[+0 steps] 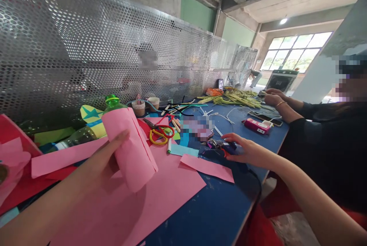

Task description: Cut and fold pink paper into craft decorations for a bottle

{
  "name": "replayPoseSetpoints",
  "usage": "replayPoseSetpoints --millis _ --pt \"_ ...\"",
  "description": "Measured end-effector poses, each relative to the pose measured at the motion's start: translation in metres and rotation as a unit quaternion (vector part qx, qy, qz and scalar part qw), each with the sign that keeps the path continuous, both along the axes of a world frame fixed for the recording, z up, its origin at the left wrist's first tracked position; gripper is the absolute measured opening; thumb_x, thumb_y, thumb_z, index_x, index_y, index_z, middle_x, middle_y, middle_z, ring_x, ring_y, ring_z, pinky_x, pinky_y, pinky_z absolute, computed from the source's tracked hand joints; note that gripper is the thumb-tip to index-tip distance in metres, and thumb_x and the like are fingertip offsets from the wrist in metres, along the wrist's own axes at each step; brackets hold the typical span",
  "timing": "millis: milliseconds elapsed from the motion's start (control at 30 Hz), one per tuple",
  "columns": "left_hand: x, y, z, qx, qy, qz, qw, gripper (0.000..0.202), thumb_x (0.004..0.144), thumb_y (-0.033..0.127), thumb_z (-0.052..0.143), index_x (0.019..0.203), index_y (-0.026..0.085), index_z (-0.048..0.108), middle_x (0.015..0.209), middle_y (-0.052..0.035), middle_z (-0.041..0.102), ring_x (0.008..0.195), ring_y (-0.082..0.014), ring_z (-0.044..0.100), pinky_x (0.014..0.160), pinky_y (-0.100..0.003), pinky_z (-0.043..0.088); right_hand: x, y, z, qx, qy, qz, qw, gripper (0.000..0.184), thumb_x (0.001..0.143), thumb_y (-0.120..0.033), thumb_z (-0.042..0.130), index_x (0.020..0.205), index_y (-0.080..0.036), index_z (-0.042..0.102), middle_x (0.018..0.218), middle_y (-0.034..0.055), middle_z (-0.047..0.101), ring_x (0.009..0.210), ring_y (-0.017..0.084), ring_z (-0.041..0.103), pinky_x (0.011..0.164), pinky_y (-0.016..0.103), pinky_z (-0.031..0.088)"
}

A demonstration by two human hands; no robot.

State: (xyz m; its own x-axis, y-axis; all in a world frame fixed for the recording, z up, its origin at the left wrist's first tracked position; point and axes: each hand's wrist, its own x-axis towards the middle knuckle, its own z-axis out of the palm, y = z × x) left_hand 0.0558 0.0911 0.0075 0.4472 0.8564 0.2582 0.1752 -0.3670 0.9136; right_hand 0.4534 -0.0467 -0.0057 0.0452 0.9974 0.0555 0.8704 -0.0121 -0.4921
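My left hand (116,148) is closed around a tilted roll of pink paper (134,150). The neck and cap of a green plastic bottle (112,101) show at the roll's top edge; the paper appears to be wrapped around the bottle. Reaching across the table, my right hand (243,147) has its thumb and fingers apart beside a small dark, shiny packet (219,144); whether it touches the packet I cannot tell. A large pink sheet (172,188) lies below the roll, with a pink strip (209,167) over its corner. Scissors with red and yellow handles (159,135) rest behind.
A perforated metal screen (114,55) borders the blue table (206,207). Two cups (138,107), a marker (169,144), craft sticks, a phone (200,129), green plant strips (237,97) and a magenta pack (256,125) are on it. A co-worker (321,139) handles something at right.
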Motion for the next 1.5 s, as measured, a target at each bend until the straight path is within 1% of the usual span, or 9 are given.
replayPoseSetpoints --millis 200,333,533,667,767,900,1067,1233,1500 --pt "0.003 -0.013 0.015 -0.345 -0.114 0.052 0.930 0.063 0.080 0.070 0.052 0.118 0.020 0.058 0.108 -0.0134 0.074 0.098 -0.0321 0.071 0.071 -0.040 0.062 -0.022 0.012 0.011 0.037 0.005 0.022 0.999 0.069 0.080 -0.057 0.064 0.135 -0.022 0.044 0.136 0.0159 0.055 0.122 0.036 0.054 0.103 0.057 0.040" --pt "0.007 -0.024 0.024 -0.281 -0.137 0.012 0.950 0.077 0.057 0.056 0.083 0.120 0.021 0.056 0.116 -0.0130 0.071 0.110 -0.0364 0.064 0.082 -0.043 0.058 -0.086 0.038 0.035 0.117 0.135 0.080 0.981 0.055 0.090 -0.059 0.049 0.135 -0.028 0.043 0.135 0.0121 0.056 0.119 0.030 0.058 0.100 0.050 0.047" --pt "0.016 -0.035 0.027 -0.128 -0.126 -0.050 0.983 0.068 0.061 0.040 0.084 0.119 0.021 0.055 0.119 -0.0116 0.069 0.112 -0.0344 0.061 0.092 -0.045 0.051 -0.190 0.076 0.053 0.059 0.408 0.310 0.857 0.076 0.079 -0.056 0.069 0.141 -0.025 0.036 0.139 0.0140 0.051 0.130 0.029 0.047 0.106 0.049 0.041" --pt "0.022 -0.035 0.015 -0.063 -0.127 -0.045 0.989 0.066 0.062 0.032 0.083 0.119 0.023 0.052 0.107 -0.0077 0.070 0.099 -0.0306 0.066 0.083 -0.042 0.054 -0.222 0.087 0.051 0.035 0.501 0.278 0.819 0.065 0.062 -0.040 0.086 0.117 -0.023 0.055 0.116 0.0085 0.066 0.111 0.030 0.060 0.098 0.048 0.047" --pt "0.019 -0.033 0.007 -0.049 -0.112 -0.027 0.992 0.076 0.060 0.027 0.084 0.124 0.026 0.045 0.106 -0.0052 0.068 0.096 -0.0276 0.065 0.079 -0.039 0.054 -0.228 0.086 0.051 0.044 0.548 0.226 0.804 0.063 0.055 -0.032 0.090 0.109 -0.024 0.059 0.105 0.0044 0.069 0.107 0.028 0.061 0.095 0.043 0.049" --pt "0.010 -0.028 0.008 -0.180 -0.143 -0.067 0.971 0.093 0.057 0.043 0.087 0.130 0.028 0.032 0.107 -0.0055 0.065 0.094 -0.0271 0.067 0.076 -0.039 0.054 -0.219 0.089 0.053 -0.006 0.639 0.122 0.759 0.050 0.061 -0.043 0.086 0.100 -0.021 0.062 0.088 0.0037 0.071 0.089 0.025 0.068 0.081 0.037 0.054" --pt "0.006 -0.024 0.015 -0.345 -0.203 -0.157 0.903 0.068 0.078 0.059 0.066 0.132 0.025 0.042 0.116 -0.0109 0.066 0.113 -0.0310 0.061 0.092 -0.044 0.048 -0.198 0.106 0.055 -0.074 0.692 0.032 0.718 0.043 0.081 -0.055 0.065 0.092 -0.014 0.066 0.087 0.0105 0.073 0.083 0.022 0.069 0.072 0.029 0.055" --pt "0.010 -0.032 0.024 -0.289 -0.194 -0.197 0.917 0.079 0.068 0.036 0.084 0.134 0.029 0.040 0.111 -0.0062 0.068 0.107 -0.0260 0.065 0.097 -0.043 0.046 -0.188 0.111 0.058 -0.104 0.718 0.004 0.688 0.051 0.091 -0.061 0.048 0.101 -0.014 0.065 0.095 0.0114 0.073 0.086 0.022 0.069 0.077 0.031 0.056" --pt "0.019 -0.040 0.029 -0.213 -0.153 -0.133 0.956 0.071 0.072 0.045 0.078 0.130 0.025 0.041 0.107 -0.0085 0.069 0.102 -0.0255 0.067 0.092 -0.043 0.050 -0.186 0.110 0.059 -0.126 0.726 0.002 0.676 0.054 0.093 -0.062 0.042 0.101 -0.012 0.063 0.088 0.0102 0.070 0.080 0.021 0.068 0.077 0.031 0.055"
